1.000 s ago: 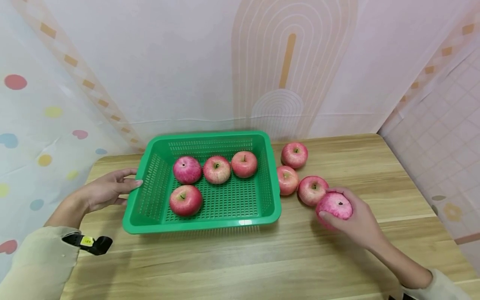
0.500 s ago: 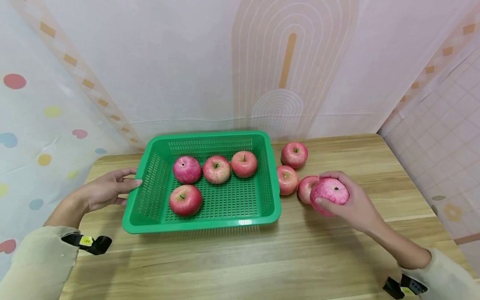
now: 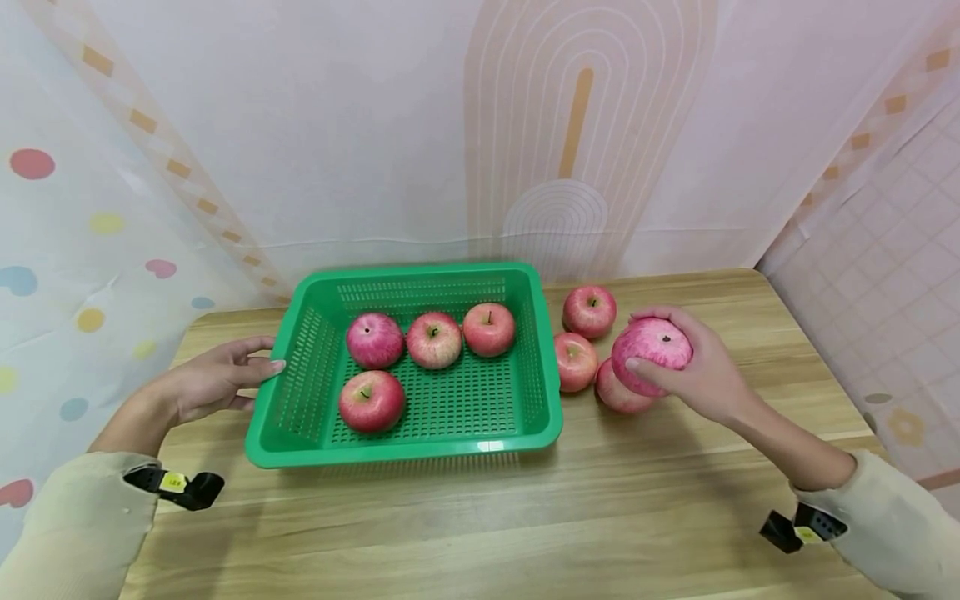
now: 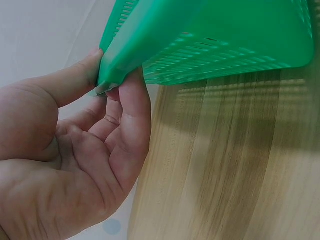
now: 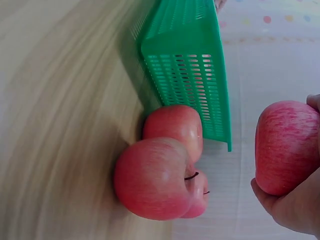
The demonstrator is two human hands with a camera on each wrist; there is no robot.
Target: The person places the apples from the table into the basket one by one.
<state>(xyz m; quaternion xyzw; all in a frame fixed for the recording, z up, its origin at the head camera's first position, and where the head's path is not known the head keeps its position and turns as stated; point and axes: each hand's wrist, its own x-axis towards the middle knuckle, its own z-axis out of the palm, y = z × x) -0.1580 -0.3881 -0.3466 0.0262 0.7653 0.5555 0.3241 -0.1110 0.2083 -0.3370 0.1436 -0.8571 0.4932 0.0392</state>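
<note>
A green plastic basket with slotted walls stands on the table, several red apples inside it, among them one apple near its front left. My left hand pinches the basket's left rim; in the left wrist view the thumb lies on one side of the rim and curled fingers on the other. My right hand grips a pinkish-red apple, raised above the table to the right of the basket. In the right wrist view this apple is well apart from the apples on the table.
Right of the basket, three apples sit close together on the wooden table: a back apple, an apple by the basket wall, and an apple partly hidden under the held one. A patterned wall sheet hangs behind the table.
My right hand has lifted its apple up off the table and moved it slightly back and left, over the nearest loose apple. The left hand and the basket stay put.
</note>
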